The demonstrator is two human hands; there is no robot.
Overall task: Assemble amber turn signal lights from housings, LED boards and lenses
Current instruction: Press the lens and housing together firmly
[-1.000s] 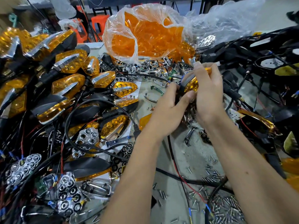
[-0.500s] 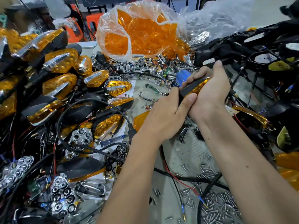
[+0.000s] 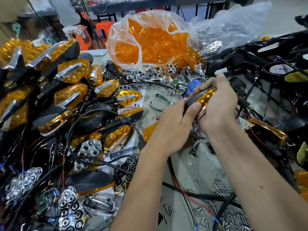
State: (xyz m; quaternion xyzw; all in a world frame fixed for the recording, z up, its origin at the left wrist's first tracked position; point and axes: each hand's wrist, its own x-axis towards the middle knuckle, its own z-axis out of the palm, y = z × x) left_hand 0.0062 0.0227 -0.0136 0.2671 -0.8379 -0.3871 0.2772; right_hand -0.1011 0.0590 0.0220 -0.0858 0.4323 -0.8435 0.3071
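Note:
Both hands hold one turn signal light [image 3: 202, 97] above the middle of the bench; it has a black housing and an amber honeycomb lens. My left hand [image 3: 173, 124] grips its near end, thumb pressed against the lens edge. My right hand [image 3: 218, 105] wraps round its far side, fingers curled over the top. A clear bag of loose amber lenses [image 3: 150, 42] stands behind. Black housings with wires [image 3: 260, 64] are heaped at the right. Chrome reflector boards [image 3: 90, 149] lie among the parts at the left.
A big pile of finished amber lights [image 3: 70, 97] fills the left side. Loose chrome trim pieces [image 3: 160, 77] lie below the bag. Small screws [image 3: 223, 189] are scattered over the grey bench near my right forearm. Black and red wires cross the bench front.
The light has been turned in my hands, so more of its amber lens faces up. My left thumb now presses the lens edge. Both hands stay in about the same place.

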